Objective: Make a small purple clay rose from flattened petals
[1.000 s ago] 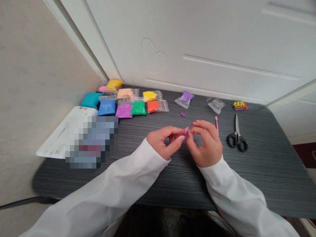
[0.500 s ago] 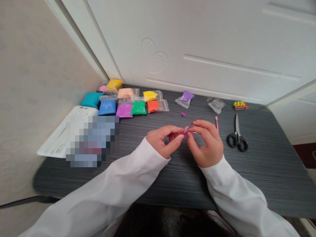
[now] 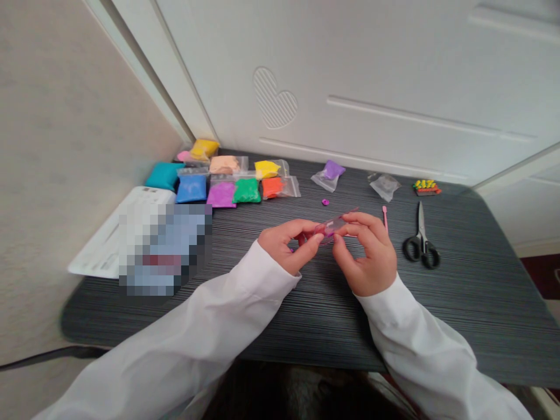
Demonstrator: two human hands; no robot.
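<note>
Transparent pinkish sheet (image 3: 336, 222), thin and slanting up toward the right, is held between two bare hands above the middle of a dark, finely ridged surface (image 3: 315, 332). The left hand (image 3: 289, 245) pinches its near left end between thumb and fingers; the right hand (image 3: 368, 256) grasps the other side with its fingertips. A small purple piece (image 3: 329, 234) shows at the sheet between the two thumbs, though its exact shape is hidden by the fingers. White sleeves (image 3: 238, 312) cover both arms.

Just beyond the hands lies a tiny purple bit (image 3: 325, 202). To the right are a slim pink tool (image 3: 385, 214), partly behind the right hand, and black-handled scissors (image 3: 420, 236) with blades pointing away. Along the back edge are a bag of purple material (image 3: 333, 170), a clear bag (image 3: 385, 188) and a yellow, green and orange object (image 3: 427, 187). At the back left, small bags of coloured material (image 3: 247, 191) cluster near a white flat package (image 3: 94, 251) and a pixelated item (image 3: 175, 245)
</note>
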